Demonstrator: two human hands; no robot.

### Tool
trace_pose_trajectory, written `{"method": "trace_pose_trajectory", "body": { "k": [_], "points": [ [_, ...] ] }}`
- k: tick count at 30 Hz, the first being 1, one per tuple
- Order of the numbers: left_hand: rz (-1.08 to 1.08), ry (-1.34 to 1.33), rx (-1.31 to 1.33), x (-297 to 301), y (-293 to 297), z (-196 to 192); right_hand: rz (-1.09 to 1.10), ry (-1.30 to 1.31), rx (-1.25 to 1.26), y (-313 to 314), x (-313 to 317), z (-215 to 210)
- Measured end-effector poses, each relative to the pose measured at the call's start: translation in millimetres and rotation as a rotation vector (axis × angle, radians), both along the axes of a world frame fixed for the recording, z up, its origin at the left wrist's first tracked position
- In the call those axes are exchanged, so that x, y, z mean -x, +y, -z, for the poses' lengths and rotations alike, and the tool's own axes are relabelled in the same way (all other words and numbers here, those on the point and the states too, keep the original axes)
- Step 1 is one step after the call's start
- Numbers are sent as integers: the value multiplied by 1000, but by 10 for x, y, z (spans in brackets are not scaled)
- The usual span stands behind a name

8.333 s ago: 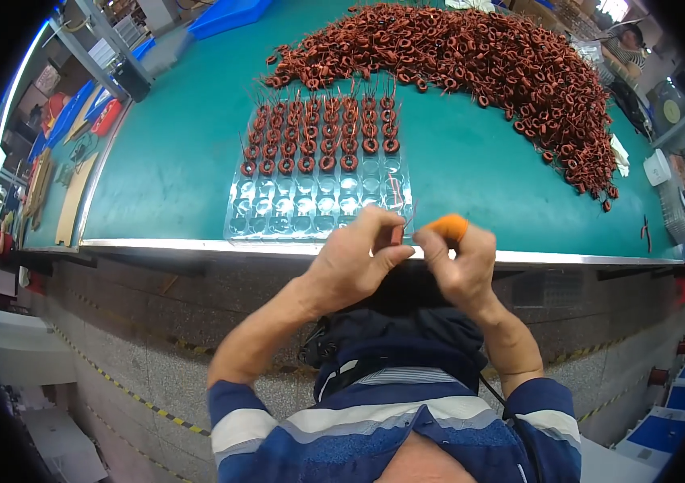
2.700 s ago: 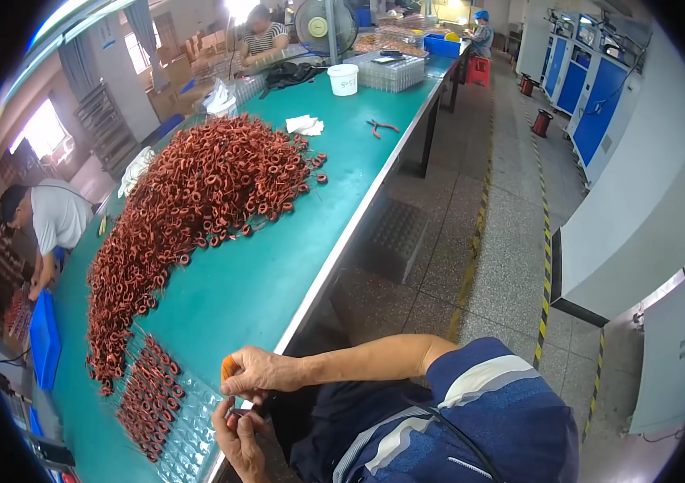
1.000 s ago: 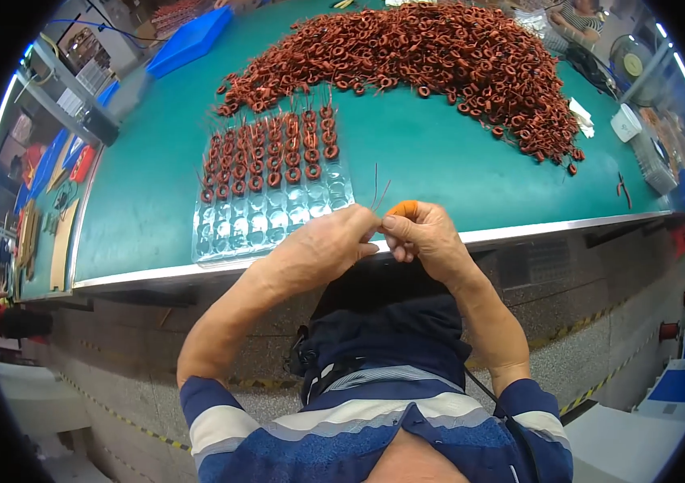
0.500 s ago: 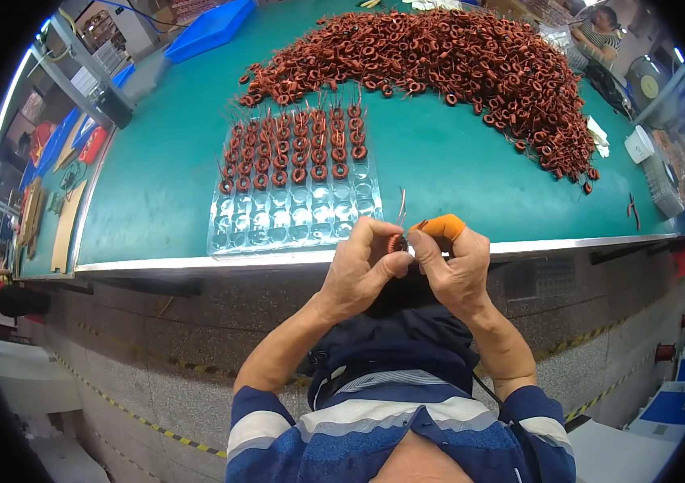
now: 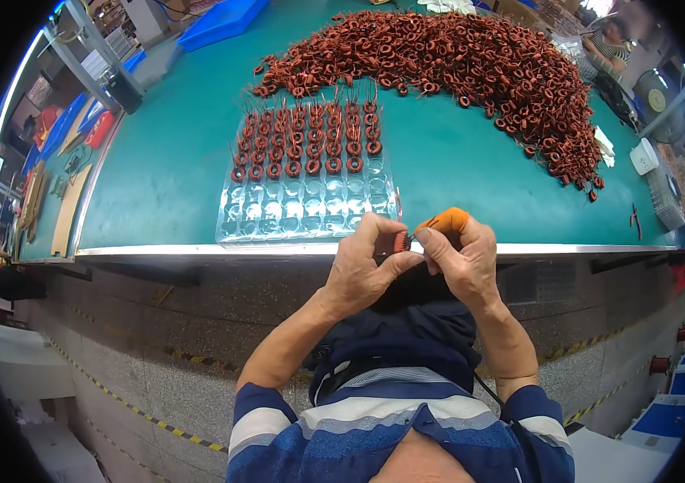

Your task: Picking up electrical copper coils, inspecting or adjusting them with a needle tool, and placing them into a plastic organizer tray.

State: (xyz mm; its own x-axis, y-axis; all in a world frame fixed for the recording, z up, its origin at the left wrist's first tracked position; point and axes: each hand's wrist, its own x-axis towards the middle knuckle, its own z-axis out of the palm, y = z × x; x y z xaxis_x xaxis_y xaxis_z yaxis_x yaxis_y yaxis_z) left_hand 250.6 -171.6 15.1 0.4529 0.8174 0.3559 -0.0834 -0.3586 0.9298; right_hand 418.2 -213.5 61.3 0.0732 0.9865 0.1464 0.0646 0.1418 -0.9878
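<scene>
Just off the table's front edge, my left hand (image 5: 361, 262) pinches a ring-shaped copper-wire coil (image 5: 400, 241) between thumb and fingers. Thin wire leads rise from it toward the tray. My right hand (image 5: 467, 258) is closed in a pinch right beside the coil, an orange finger cover (image 5: 449, 219) on its index finger. What its fingertips grip is hidden. Past my left hand lies a clear plastic tray (image 5: 292, 211) with round pockets. Similar coils (image 5: 310, 137) stand in its far rows, leads upward; the near rows hold none.
A large heap of copper coils (image 5: 455, 64) curves across the far and right side of the green table (image 5: 165, 161). Pliers (image 5: 635, 221) lie at the right edge, near a white cup (image 5: 643, 156). A blue bin (image 5: 222, 24) sits far left. Another person (image 5: 610, 44) is at the far right.
The coil has turned in my left fingers, and its leads now lean over the tray's edge. My right hand has shifted slightly right. The whole view has moved a little.
</scene>
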Motion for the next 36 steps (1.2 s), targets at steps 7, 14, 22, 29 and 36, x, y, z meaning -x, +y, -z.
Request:
{"method": "trace_pose_trajectory", "body": {
  "k": [7,14,22,29,36],
  "points": [
    [306,-492,294,-58,-37,59,-119,294,98,79,5,-3],
    [279,-418,434,2,39,7,-88,118,-27,114,113,122],
    [272,-420,585,51,35,60,39,-63,-159,61,150,246],
    [60,-443,457,-87,-72,63,192,-386,-494,39,213,328],
    [-5,-533,437,-84,-50,58,25,516,-66,194,208,385]
  ]
}}
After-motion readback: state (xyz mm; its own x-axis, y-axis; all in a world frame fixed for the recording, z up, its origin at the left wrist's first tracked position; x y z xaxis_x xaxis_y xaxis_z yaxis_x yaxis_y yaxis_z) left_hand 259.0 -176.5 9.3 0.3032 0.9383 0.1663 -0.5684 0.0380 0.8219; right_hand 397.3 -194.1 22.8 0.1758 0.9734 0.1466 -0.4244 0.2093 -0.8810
